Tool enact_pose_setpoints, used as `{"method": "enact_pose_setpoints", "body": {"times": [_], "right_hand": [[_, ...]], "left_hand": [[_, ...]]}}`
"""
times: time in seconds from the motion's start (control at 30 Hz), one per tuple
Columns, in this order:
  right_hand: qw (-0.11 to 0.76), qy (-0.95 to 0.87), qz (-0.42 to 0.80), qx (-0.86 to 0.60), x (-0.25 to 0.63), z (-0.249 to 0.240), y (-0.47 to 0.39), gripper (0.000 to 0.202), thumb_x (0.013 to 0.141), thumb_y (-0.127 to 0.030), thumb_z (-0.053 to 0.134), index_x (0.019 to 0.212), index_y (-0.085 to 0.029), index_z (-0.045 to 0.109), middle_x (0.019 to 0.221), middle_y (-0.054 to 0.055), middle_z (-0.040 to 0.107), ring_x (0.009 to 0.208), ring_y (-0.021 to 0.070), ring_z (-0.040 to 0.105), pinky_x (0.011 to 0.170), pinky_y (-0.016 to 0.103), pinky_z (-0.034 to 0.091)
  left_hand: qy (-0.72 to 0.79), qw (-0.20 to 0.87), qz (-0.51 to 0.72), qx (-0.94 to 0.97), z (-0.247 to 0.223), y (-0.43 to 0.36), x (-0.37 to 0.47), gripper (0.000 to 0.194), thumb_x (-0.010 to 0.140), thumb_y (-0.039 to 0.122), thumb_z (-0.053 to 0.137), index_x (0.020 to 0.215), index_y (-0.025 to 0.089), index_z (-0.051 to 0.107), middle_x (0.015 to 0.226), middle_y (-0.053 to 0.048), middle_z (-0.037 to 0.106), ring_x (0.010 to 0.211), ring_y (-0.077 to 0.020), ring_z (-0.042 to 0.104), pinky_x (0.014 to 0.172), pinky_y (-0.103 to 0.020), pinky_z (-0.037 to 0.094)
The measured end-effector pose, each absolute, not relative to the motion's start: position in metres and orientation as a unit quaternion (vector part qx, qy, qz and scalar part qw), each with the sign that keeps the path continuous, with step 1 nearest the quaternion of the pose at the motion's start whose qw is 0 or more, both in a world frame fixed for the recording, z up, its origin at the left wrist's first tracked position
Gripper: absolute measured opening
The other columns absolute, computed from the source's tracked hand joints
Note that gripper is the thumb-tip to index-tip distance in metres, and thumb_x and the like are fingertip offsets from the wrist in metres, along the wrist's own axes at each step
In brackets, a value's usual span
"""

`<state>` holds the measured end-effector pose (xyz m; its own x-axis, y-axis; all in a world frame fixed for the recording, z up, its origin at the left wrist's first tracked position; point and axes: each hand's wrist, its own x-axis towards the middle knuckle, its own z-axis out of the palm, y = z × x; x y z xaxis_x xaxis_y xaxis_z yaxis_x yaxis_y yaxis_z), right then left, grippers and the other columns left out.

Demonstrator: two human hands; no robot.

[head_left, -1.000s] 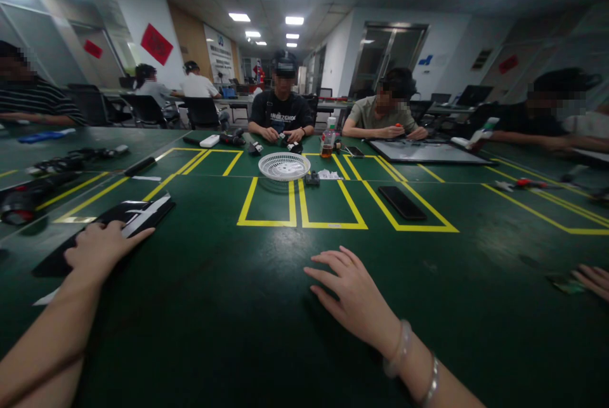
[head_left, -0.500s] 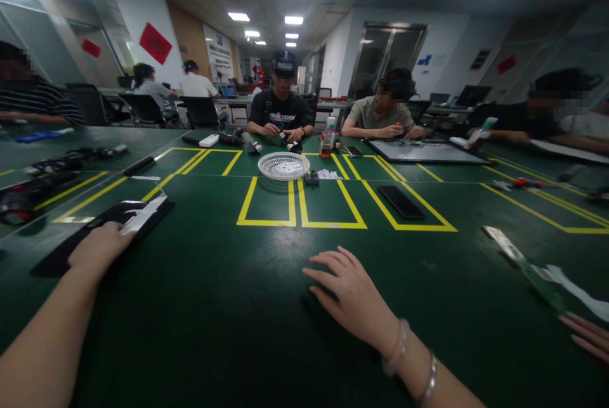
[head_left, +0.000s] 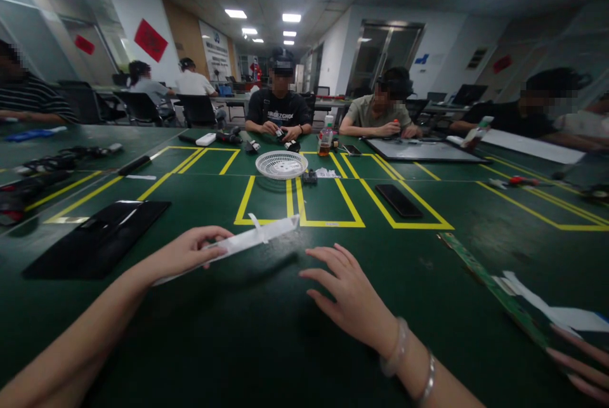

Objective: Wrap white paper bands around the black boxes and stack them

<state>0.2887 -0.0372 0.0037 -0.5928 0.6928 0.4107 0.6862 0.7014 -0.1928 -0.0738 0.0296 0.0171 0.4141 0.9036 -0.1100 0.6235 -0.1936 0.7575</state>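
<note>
My left hand (head_left: pixel 185 254) is closed around one end of a long, thin white strip (head_left: pixel 266 231) with a small tab sticking up from it. The strip is held above the green table, its far end pointing right. What exactly it is I cannot make out. My right hand (head_left: pixel 349 294) hovers over the table with fingers spread and bent, holding nothing, just right of the strip's far end. On the left lies a flat black panel (head_left: pixel 102 240), apart from my left hand.
A long green circuit board (head_left: pixel 495 290) lies at right, beside another person's hand (head_left: pixel 583 357) and white sheets. Ahead are a white round basket (head_left: pixel 280 174), a black phone (head_left: pixel 398 201), a bottle (head_left: pixel 326 137) and yellow tape outlines (head_left: pixel 330 224). Several people sit around.
My left hand has lifted the white strip off the black panel and carried it right, towards my right hand. My right hand has barely moved. The circuit board at right has shifted left.
</note>
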Motion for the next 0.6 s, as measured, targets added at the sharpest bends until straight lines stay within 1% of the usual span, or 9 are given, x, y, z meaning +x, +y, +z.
{"method": "enact_pose_setpoints", "body": {"times": [0.1,0.17,0.27,0.33,0.4,0.5,0.53,0.6], "right_hand": [[0.221,-0.898,0.015,-0.380,0.287,0.005,-0.039,0.025,0.085,-0.023,0.067,0.109,-0.026,0.061,0.144,0.006,0.051,0.136,0.0258,0.043,0.115,0.055,0.029],[0.213,-0.900,0.016,-0.380,0.285,0.005,-0.040,0.022,0.084,-0.024,0.070,0.103,-0.025,0.060,0.143,0.007,0.053,0.136,0.0258,0.044,0.115,0.055,0.029],[0.205,-0.901,0.029,-0.380,0.285,0.005,-0.039,0.017,0.085,-0.023,0.069,0.098,-0.025,0.058,0.130,0.004,0.064,0.130,0.0233,0.050,0.115,0.055,0.026],[0.200,-0.904,0.053,-0.375,0.285,0.006,-0.037,0.013,0.087,-0.021,0.066,0.097,-0.025,0.058,0.118,0.002,0.069,0.121,0.0206,0.058,0.116,0.053,0.025],[0.196,-0.905,0.079,-0.369,0.285,0.007,-0.037,0.013,0.090,-0.021,0.064,0.101,-0.025,0.059,0.114,0.001,0.070,0.113,0.0188,0.062,0.115,0.052,0.027],[0.188,-0.910,0.103,-0.356,0.285,0.008,-0.037,0.021,0.092,-0.022,0.061,0.112,-0.027,0.059,0.117,0.002,0.069,0.109,0.0183,0.064,0.111,0.048,0.033],[0.184,-0.912,0.105,-0.350,0.285,0.009,-0.037,0.023,0.093,-0.022,0.060,0.115,-0.028,0.060,0.117,0.002,0.069,0.109,0.0183,0.064,0.110,0.047,0.035],[0.179,-0.918,0.105,-0.337,0.285,0.009,-0.038,0.026,0.092,-0.022,0.060,0.117,-0.028,0.060,0.116,0.001,0.069,0.105,0.0179,0.065,0.107,0.045,0.037]], "left_hand": [[0.452,0.455,0.129,0.757,0.022,0.010,-0.039,0.047,0.088,0.055,0.061,0.118,0.018,0.063,0.097,-0.006,0.063,0.069,-0.0184,0.060,0.057,-0.024,0.049],[0.423,0.498,0.102,0.750,0.023,0.002,-0.027,0.045,0.087,0.053,0.064,0.116,0.019,0.064,0.098,-0.006,0.063,0.071,-0.0186,0.061,0.058,-0.024,0.050],[0.408,0.540,0.076,0.732,0.022,-0.004,-0.021,0.044,0.086,0.050,0.066,0.118,0.020,0.064,0.100,-0.006,0.062,0.073,-0.0192,0.061,0.060,-0.025,0.052],[0.402,0.548,0.068,0.730,0.021,-0.004,-0.023,0.043,0.085,0.049,0.067,0.118,0.021,0.064,0.100,-0.007,0.063,0.074,-0.0197,0.062,0.060,-0.026,0.053],[0.395,0.545,0.063,0.737,0.021,-0.003,-0.026,0.043,0.086,0.049,0.067,0.118,0.021,0.065,0.100,-0.007,0.063,0.076,-0.0208,0.063,0.063,-0.027,0.054],[0.397,0.518,0.068,0.755,0.018,0.005,-0.039,0.046,0.086,0.053,0.065,0.121,0.023,0.063,0.104,-0.007,0.064,0.089,-0.0250,0.064,0.075,-0.032,0.056],[0.410,0.489,0.079,0.766,0.016,0.011,-0.047,0.048,0.087,0.056,0.062,0.123,0.024,0.063,0.107,-0.008,0.064,0.096,-0.0267,0.063,0.080,-0.035,0.056],[0.489,0.361,0.108,0.787,0.011,0.025,-0.068,0.054,0.089,0.062,0.053,0.125,0.023,0.061,0.116,-0.009,0.063,0.108,-0.0286,0.060,0.090,-0.037,0.053]]}}
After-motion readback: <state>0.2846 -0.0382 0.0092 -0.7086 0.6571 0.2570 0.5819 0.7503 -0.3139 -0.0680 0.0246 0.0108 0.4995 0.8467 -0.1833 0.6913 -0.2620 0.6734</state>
